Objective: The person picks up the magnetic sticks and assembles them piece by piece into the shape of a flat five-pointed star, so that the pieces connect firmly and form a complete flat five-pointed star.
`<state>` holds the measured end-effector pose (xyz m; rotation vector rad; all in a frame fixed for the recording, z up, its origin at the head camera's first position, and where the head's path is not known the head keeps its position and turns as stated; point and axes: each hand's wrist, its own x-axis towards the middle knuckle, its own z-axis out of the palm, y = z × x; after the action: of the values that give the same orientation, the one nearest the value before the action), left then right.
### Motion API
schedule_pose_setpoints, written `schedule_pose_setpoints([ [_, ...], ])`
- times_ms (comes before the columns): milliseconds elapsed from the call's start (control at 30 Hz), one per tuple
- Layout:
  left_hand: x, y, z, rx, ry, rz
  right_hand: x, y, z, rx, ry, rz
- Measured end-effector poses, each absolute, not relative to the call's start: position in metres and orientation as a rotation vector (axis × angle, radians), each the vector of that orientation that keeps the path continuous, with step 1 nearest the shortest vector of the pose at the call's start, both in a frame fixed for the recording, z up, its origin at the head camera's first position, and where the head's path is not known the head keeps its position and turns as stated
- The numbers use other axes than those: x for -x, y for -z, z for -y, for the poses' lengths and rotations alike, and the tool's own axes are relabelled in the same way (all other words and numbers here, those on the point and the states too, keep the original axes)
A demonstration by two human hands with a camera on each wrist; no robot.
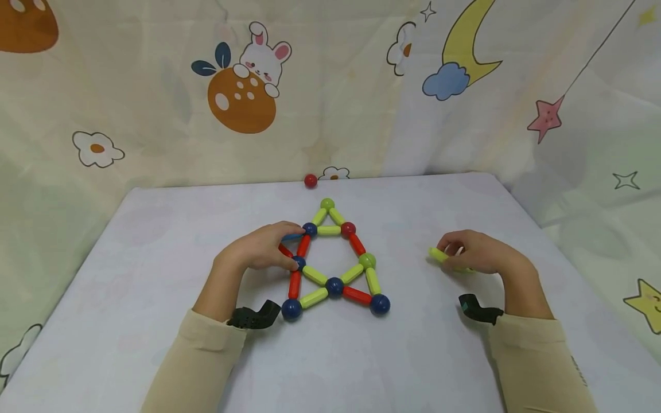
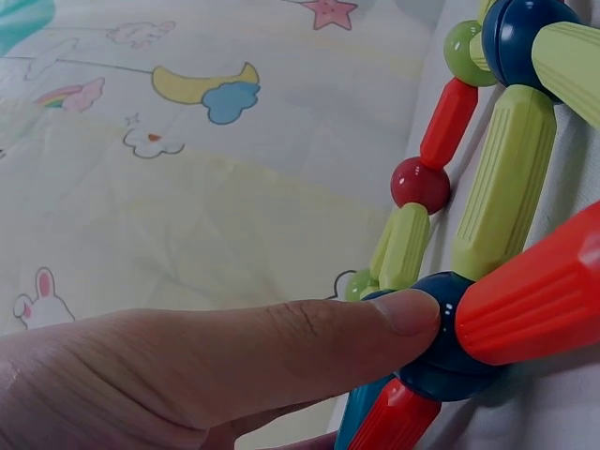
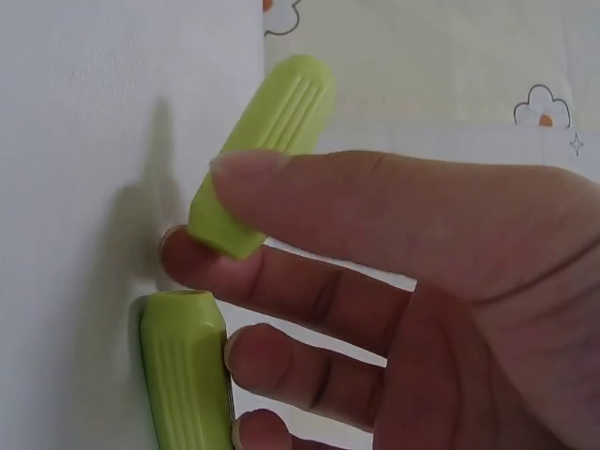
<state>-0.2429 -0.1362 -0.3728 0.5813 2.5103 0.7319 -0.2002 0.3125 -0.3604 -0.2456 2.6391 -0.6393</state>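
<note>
A flat frame of magnetic sticks and balls [image 1: 329, 230] lies on the table, with yellow-green and red sticks between blue, red and green balls. My left hand [image 1: 260, 245] grips its left side. The left thumb presses a blue ball [image 2: 457, 323], while the other fingers reach toward a blue stick [image 1: 292, 236] and are partly hidden. Off to the right, my right hand [image 1: 477, 251] pinches a yellow-green magnetic stick [image 3: 281, 112] between thumb and index finger, tilted above the table. A second yellow-green stick [image 3: 186, 375] is by the lower fingers of that hand.
A loose red ball [image 1: 310, 181] sits near the table's back edge, behind the frame's green top ball [image 1: 327, 204]. The white table [image 1: 403, 355] meets a printed cloth [image 1: 351, 86] at the back. Each wrist carries a black camera mount [image 1: 255, 315].
</note>
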Motion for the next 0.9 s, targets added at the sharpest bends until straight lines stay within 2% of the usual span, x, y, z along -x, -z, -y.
schedule_pose_setpoints([
  [333,0.245,0.374,0.137,-0.571,-0.747,-2.505,0.211,0.367,-0.279,0.261,0.734,-2.780],
  [900,0.245,0.375,0.139,-0.566,-0.759,-2.515,0.259,0.394,-0.208,0.245,0.813,-2.780],
])
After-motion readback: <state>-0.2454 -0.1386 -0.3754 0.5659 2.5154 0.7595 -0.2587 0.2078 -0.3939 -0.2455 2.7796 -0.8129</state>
